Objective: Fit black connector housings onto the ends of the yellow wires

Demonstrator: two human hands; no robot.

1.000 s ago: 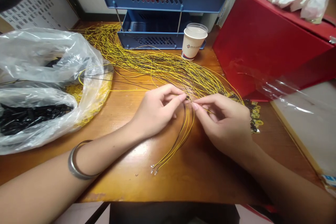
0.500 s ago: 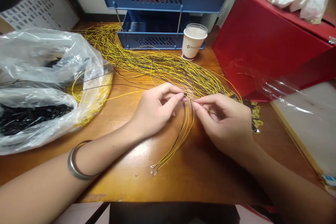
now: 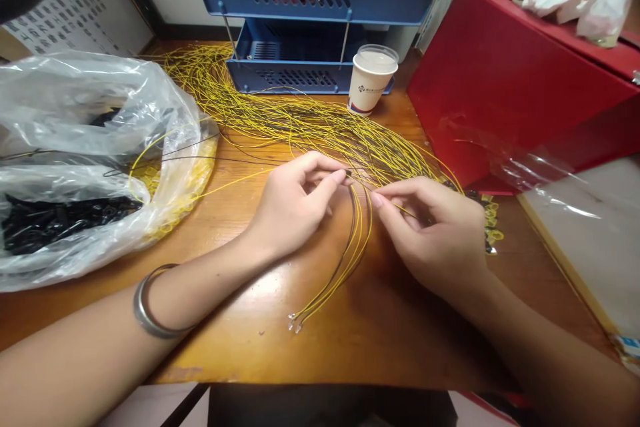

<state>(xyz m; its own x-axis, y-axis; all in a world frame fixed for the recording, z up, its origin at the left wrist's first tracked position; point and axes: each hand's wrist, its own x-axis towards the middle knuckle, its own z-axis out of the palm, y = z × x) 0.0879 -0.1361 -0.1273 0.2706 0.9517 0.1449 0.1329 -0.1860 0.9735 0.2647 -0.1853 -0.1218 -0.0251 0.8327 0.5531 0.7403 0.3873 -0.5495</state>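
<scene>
My left hand (image 3: 287,207) pinches a small black piece (image 3: 349,173) between thumb and forefinger; its exact kind is too small to tell. Close by on the right, my right hand (image 3: 435,230) is closed in a pinch on a thin wire, whose end is hard to see. Between the hands, several yellow and black wires (image 3: 326,285) hang in a curve toward me, with shiny metal terminals (image 3: 295,323) at their ends. Behind both hands stretches a large bundle of yellow and black wires (image 3: 320,123).
On the left, a clear plastic bag (image 3: 175,103) holds black parts (image 3: 60,220) and yellow pieces. A blue file rack (image 3: 305,77), a paper cup (image 3: 369,83) and a red box (image 3: 515,80) stand behind. Wires with yellow and black ends (image 3: 493,223) lie right of my right hand.
My hands have drawn slightly apart, the left a little up and leftward, the right slightly rightward. More of the black piece shows at my left fingertips.
</scene>
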